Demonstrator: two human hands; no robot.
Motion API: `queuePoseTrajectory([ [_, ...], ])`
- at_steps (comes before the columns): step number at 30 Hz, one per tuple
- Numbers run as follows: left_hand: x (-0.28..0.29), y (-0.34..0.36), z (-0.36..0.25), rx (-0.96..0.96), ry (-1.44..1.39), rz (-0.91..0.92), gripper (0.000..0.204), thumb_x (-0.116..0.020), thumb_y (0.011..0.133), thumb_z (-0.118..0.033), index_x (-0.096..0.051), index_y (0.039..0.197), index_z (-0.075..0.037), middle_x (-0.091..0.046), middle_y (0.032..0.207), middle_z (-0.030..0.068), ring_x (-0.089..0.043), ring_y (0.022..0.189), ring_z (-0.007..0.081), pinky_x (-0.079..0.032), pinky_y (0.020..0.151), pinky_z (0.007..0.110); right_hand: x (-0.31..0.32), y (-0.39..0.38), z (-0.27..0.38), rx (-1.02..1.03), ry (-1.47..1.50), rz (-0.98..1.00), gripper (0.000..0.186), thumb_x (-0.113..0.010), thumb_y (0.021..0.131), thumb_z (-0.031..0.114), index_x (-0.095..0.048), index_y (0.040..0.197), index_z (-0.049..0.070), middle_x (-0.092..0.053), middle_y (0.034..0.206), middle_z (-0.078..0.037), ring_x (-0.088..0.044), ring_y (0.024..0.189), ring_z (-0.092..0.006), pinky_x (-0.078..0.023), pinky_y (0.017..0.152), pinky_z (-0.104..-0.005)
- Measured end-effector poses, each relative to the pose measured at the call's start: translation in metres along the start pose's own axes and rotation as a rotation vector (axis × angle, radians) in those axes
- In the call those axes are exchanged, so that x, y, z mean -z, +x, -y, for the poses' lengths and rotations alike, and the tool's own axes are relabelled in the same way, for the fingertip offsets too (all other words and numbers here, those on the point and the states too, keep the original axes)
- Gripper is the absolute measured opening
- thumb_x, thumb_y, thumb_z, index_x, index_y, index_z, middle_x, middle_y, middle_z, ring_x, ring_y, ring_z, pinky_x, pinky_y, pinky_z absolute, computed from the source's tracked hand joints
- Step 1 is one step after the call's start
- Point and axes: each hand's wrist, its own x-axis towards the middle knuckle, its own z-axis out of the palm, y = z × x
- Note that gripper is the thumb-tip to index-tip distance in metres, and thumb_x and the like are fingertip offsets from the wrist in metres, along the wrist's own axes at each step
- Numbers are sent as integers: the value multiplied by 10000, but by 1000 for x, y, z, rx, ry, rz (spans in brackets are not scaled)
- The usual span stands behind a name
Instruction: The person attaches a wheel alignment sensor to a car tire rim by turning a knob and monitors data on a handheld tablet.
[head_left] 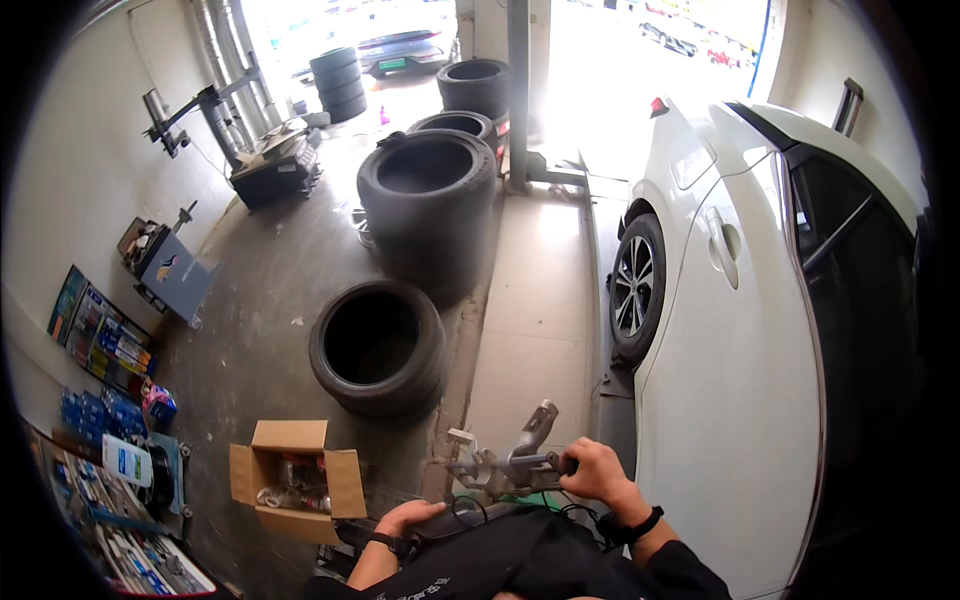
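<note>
My right hand [597, 472] is closed round the dark knob at the right end of a grey metal clamp [490, 470]. This clamp has a crossbar and several jutting arms, one of them angled upward; it is held low in front of my body. Dark cables [575, 508] hang by my right wrist. To the left, my left hand [410, 517] is apart from the clamp, its fingers stretched out and nothing visible in them. An open cardboard box [345, 485] with clear plastic-looking items inside stands just left of that hand.
A white car [735, 370] fills the right side. Ahead on the floor are a lone tyre [425, 360] and tyre stacks [425, 225]. Along the left wall stand a grey-blue machine [175, 272], a tyre changer [270, 180] and a cluttered tool cart [150, 560]. A post [518, 100] rises ahead.
</note>
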Motion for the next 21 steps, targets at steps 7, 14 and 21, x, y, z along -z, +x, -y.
queuePoseTrajectory([
  [7,71,60,-96,25,-2,73,652,-589,1037,-532,-728,1167,92,-766,1074,106,-704,952,186,-549,876,343,32,118,-32,-111,-43,-29,186,-743,719,220,-726,873,120,-684,905,-124,-690,837,-356,-574,771,-441],
  [14,204,160,-204,-11,159,165,688,-569,1034,-548,-723,1180,107,-770,1105,148,-708,1005,218,-537,923,363,49,219,-58,-282,-48,-143,211,-744,723,220,-726,901,106,-684,932,-125,-687,873,-359,-571,789,-441],
  [21,294,237,-273,-20,309,219,719,-583,1012,-582,-732,1185,99,-769,1137,177,-712,1077,275,-521,970,370,72,286,-61,-451,-3,-243,218,-740,716,207,-731,913,115,-703,950,-118,-696,884,-357,-574,799,-428],
])
